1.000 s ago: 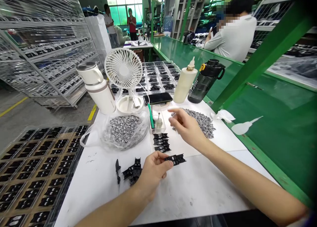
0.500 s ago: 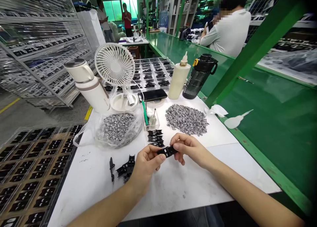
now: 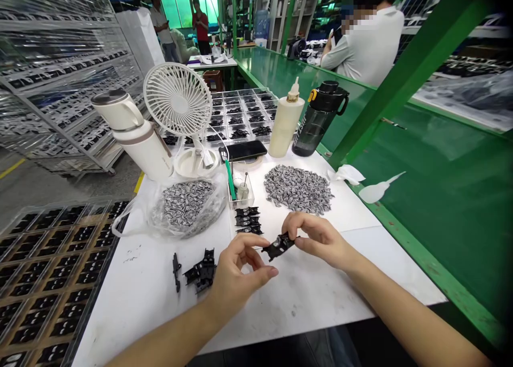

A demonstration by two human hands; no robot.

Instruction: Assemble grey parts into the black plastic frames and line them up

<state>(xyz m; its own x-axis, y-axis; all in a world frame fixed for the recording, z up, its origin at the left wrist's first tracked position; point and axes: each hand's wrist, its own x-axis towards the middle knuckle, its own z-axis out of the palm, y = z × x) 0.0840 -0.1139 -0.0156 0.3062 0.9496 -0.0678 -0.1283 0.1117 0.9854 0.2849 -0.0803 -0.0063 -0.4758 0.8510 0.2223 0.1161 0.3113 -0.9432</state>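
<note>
The right hand (image 3: 320, 239) pinched a black part (image 3: 279, 246), tilted, above the table (image 3: 320, 303). The left hand (image 3: 236, 273), loosely curled, held nothing beside it. It seemed the fitting step; next, the left fingers should steady the part.

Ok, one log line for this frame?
right hand: pinches black part | left hand: close beside it | table: loose black parts, grey pile

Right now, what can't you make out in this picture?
Head view only:
- black part: its shape, half covered by fingertips of the right hand.
- left hand: whether it grips the part or only touches it.
- dark bottle: print too small to read.
- bagged grey pieces: blurred by clear plastic.
</note>
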